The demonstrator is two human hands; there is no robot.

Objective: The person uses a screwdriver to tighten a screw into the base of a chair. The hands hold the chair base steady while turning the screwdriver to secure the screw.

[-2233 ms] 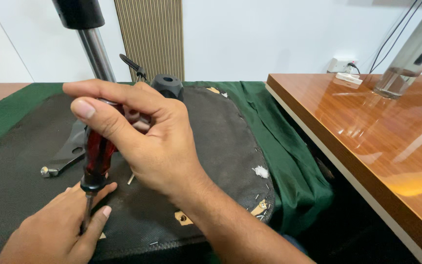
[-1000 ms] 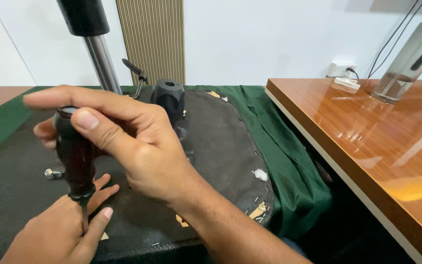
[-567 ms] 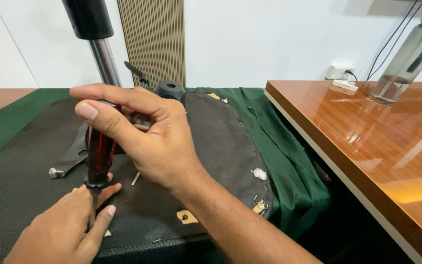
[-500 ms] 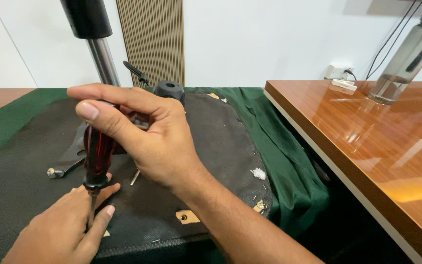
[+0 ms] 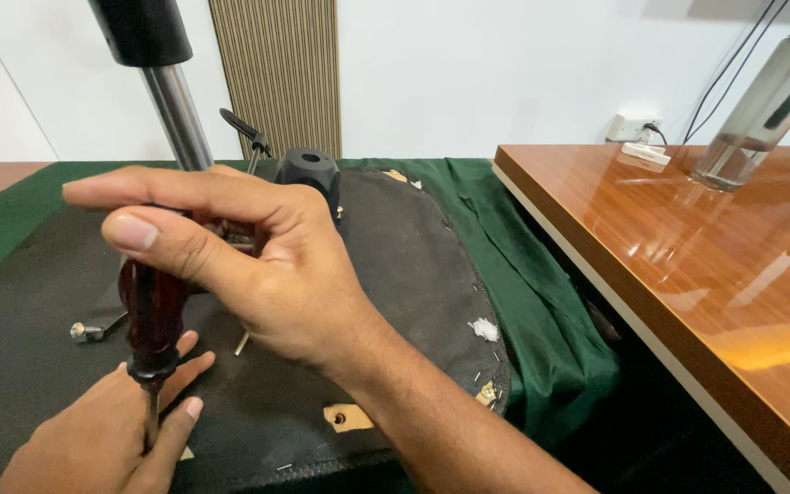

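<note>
My right hand (image 5: 267,265) grips the dark red handle of a screwdriver (image 5: 151,316), held upright with its tip pointing down. My left hand (image 5: 107,434) rests at the bottom left on the black fabric underside of a chair seat (image 5: 395,265), its fingers closed around the screwdriver's metal shaft near the tip. The tip itself is hidden by those fingers. The seat lies upside down on a green cloth (image 5: 541,284), with several staples and torn spots along its edge.
A chrome column with a black top (image 5: 171,91) and a black knob (image 5: 308,174) rise from the seat's mechanism behind my hands. A bolt (image 5: 84,331) lies at the left. A glossy wooden table (image 5: 706,274) stands at the right, bearing a metal post (image 5: 761,96).
My right hand has shifted its grip on the screwdriver handle while the tool stayed upright in the same spot. My left hand stayed around the shaft.
</note>
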